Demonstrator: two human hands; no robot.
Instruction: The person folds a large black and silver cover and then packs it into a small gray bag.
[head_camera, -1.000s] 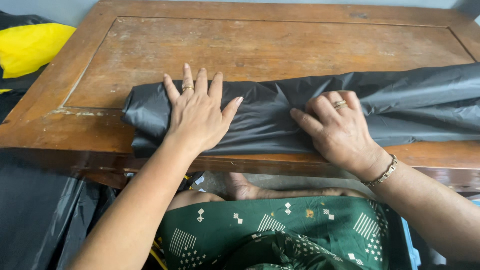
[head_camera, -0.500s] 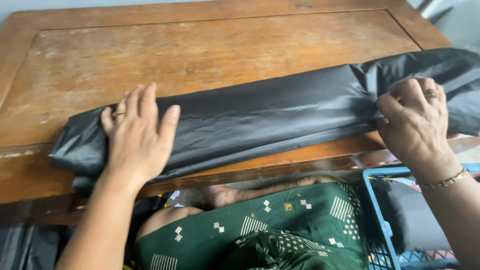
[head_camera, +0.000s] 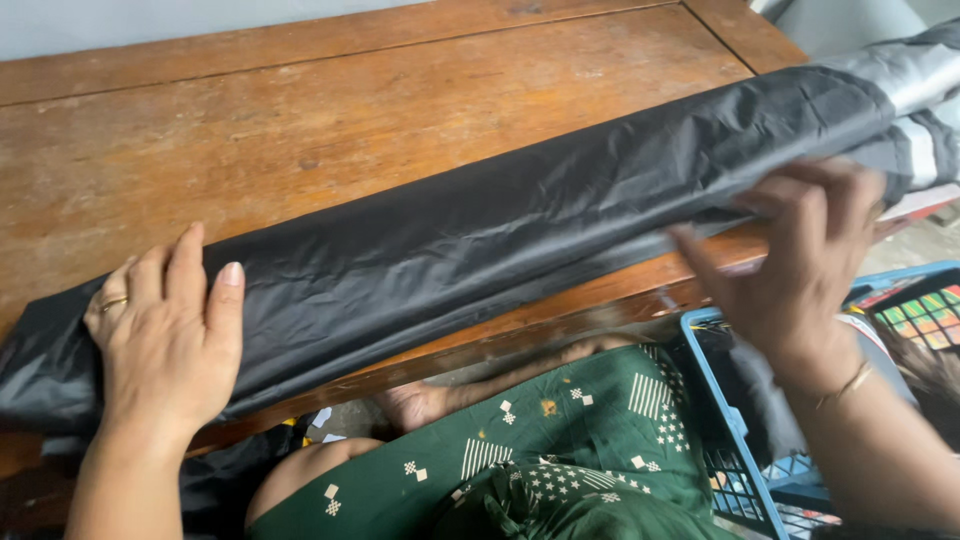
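Observation:
A long folded strip of black shiny fabric (head_camera: 480, 240) lies slantwise along the near edge of a worn wooden table (head_camera: 350, 130). My left hand (head_camera: 170, 335) presses flat on the strip's left end, fingers together, with a ring on one finger. My right hand (head_camera: 795, 265) is blurred with motion over the strip's right part near the table edge, fingers spread, a bangle on the wrist. I cannot tell whether it touches the fabric.
The strip's far right end (head_camera: 915, 85) looks grey with pale stripes and runs off the table corner. A blue plastic basket (head_camera: 740, 440) stands on the floor at the right. My green patterned clothing (head_camera: 560, 450) fills the space below the table edge.
The view has swung right and closer. My right hand let go of the fabric's fold and moved down-left with fingers spread. My left hand still presses the left end.

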